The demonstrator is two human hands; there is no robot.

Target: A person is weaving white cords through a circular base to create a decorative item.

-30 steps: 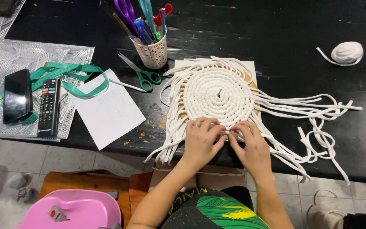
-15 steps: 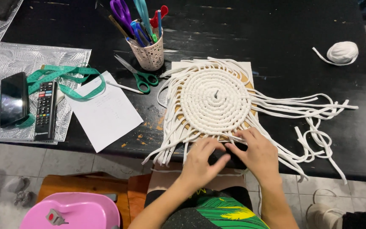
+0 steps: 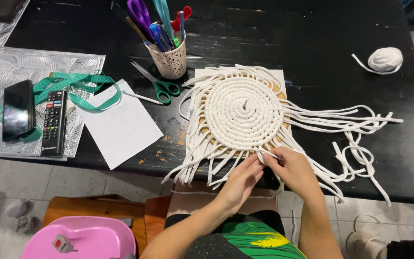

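A round woven mat of white cord (image 3: pixel 244 114) lies on a tan board (image 3: pixel 280 80) on the black table (image 3: pixel 312 43). Loose white strands (image 3: pixel 341 124) fan out to the right and over the near table edge. My left hand (image 3: pixel 240 181) and my right hand (image 3: pixel 291 169) meet at the mat's near rim, fingertips pinching a white strand (image 3: pixel 266 155) between them.
A perforated cup of scissors and pens (image 3: pixel 167 52) stands behind green-handled scissors (image 3: pixel 161 86). A white paper sheet (image 3: pixel 120 125), green measuring tape (image 3: pixel 73 86), remote (image 3: pixel 54 122) and phone (image 3: pixel 17 109) lie left. A cord ball (image 3: pixel 385 59) sits far right. A pink stool (image 3: pixel 80 237) stands below.
Both hands have slid toward me off the mat's rim and a little to the right, drawing a strand out at the near edge.
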